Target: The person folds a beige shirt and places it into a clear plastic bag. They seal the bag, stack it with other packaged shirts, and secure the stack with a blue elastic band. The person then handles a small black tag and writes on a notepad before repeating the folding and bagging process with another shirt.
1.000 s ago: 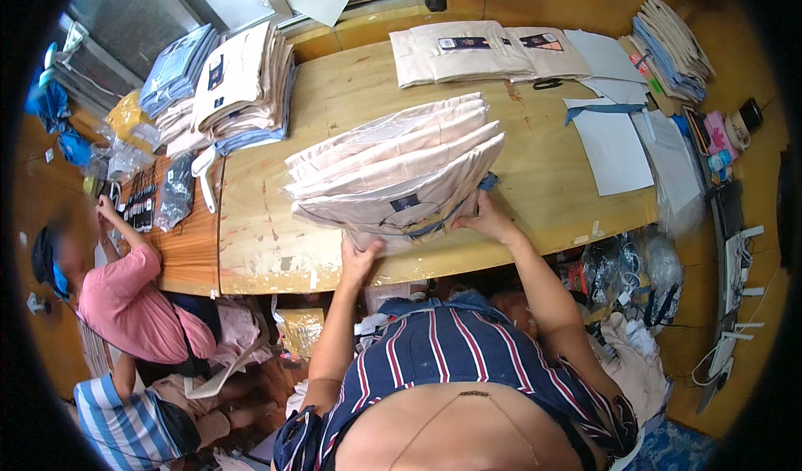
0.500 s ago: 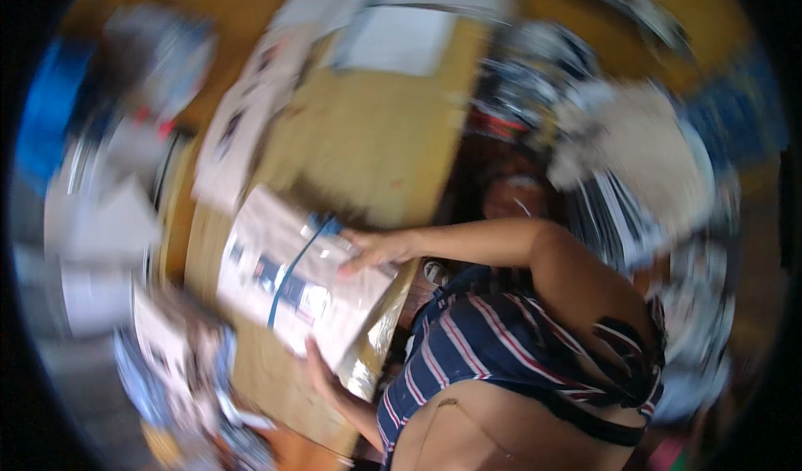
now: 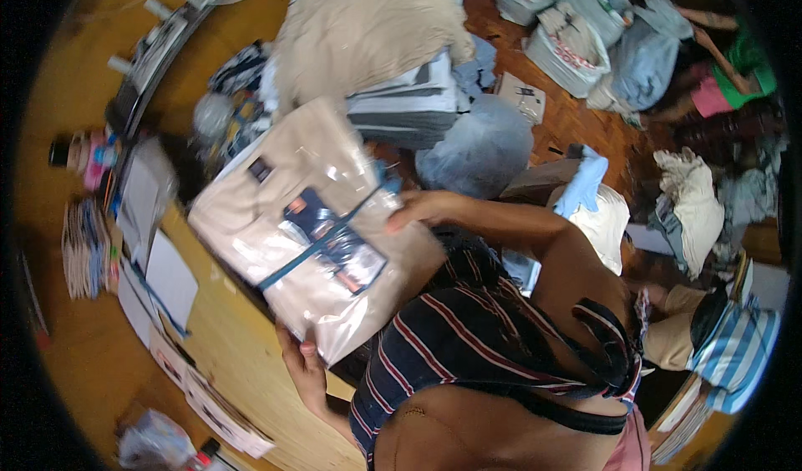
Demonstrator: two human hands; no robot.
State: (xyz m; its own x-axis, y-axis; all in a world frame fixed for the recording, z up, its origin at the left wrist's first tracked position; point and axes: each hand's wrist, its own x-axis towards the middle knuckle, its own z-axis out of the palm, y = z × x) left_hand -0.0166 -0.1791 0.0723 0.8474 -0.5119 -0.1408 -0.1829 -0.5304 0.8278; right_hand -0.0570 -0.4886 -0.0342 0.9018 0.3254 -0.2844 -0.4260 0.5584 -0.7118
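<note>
Between my two hands is a bundle of folded beige garments (image 3: 334, 220) in clear plastic, with dark labels on its top. A blue tie band (image 3: 322, 249) runs across it. My right hand (image 3: 418, 212) grips the far right edge, thumb on top and the other fingers hidden beneath. At the near left edge, my left hand (image 3: 305, 371) supports the bundle, its thumb against the side and its fingers partly under it. The bundle is lifted and tilted, partly over the wooden table (image 3: 221, 320).
A beige cloth pile (image 3: 368, 28) lies on a stack of folded grey and white cloth (image 3: 405, 95) beyond the bundle. Stuffed plastic bags (image 3: 568, 49) stand on the floor. At far right is another person in green (image 3: 752, 70). Flat packs (image 3: 200, 396) line the table's left edge.
The bundle has come up off the table and moved away from it, with both hands still on it. My view has swung right, towards the cloth piles and bags.
</note>
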